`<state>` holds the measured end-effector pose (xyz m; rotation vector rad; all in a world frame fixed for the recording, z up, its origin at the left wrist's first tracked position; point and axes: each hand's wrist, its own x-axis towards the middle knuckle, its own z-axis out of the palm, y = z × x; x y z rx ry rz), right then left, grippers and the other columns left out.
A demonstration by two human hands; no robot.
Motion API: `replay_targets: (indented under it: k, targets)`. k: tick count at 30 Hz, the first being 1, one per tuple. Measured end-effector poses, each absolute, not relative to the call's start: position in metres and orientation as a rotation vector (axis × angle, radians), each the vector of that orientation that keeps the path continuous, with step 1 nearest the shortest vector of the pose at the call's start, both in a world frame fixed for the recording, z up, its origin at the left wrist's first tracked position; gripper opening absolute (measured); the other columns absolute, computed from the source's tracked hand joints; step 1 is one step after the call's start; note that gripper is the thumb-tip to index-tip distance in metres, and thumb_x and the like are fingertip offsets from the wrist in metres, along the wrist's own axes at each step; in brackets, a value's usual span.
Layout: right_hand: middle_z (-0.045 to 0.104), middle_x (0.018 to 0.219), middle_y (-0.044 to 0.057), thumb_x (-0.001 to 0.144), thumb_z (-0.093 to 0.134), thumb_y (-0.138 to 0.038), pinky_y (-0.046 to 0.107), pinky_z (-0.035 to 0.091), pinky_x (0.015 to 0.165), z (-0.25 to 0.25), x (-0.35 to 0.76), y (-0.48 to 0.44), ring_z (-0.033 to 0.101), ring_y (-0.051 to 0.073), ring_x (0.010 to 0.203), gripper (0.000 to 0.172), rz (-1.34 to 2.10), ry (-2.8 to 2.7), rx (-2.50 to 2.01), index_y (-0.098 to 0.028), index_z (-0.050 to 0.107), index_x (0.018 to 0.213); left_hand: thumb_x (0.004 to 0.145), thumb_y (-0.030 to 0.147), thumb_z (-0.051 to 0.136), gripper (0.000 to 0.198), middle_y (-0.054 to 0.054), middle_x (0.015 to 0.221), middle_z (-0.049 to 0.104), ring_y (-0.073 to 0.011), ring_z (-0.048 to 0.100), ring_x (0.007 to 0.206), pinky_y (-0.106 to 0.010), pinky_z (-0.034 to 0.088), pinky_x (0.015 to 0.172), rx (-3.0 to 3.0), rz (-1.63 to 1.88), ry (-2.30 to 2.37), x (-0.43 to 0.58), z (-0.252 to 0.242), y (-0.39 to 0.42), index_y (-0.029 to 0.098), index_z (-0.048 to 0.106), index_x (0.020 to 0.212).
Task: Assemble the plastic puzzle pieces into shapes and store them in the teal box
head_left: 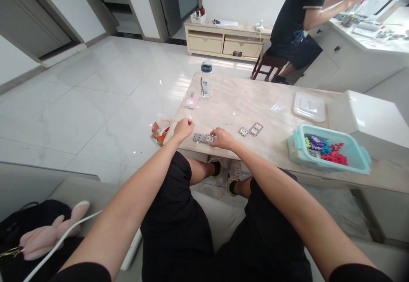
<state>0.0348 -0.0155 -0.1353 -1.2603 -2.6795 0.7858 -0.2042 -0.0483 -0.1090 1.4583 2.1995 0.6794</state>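
Note:
Pinched in the fingertips of my left hand (183, 130), just above the table's near left corner, is a small white printed piece (189, 117); its underside is hidden. My right hand (223, 139) rests on the table with its fingers closed on the right edge of a grey toothed tile (210, 139) bearing a white printed patch. That tile touches a plain grey toothed tile (200, 137) on its left. To the right of my right hand lie a separate printed tile (243, 131) and a joined pair of printed tiles (256, 129).
A turquoise tub (297, 143) of colourful toothed pieces stands at right, near a clear lid (309, 106) and white box (377, 111). A bottle (206, 79) stands at the table's far left. An orange-printed bag (159, 132) hangs by the left edge. Another person (297, 18) sits beyond.

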Motion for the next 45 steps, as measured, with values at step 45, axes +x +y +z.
replay_targets:
  k: [45]
  targets:
    - [0.073,0.127,0.014,0.092,0.079,-0.042,0.041,0.047,0.106,-0.117,0.150,0.017,0.060,0.032,0.124,0.043,0.473,-2.470,-1.575,-0.017,0.074,0.127,0.097,0.033,0.063,0.018,-0.012,0.102,0.082,-0.0271,0.075,0.099,-0.035,0.054,0.091,1.725,0.588,1.871,-0.067,-0.066,-0.021,0.019,0.074,0.093]
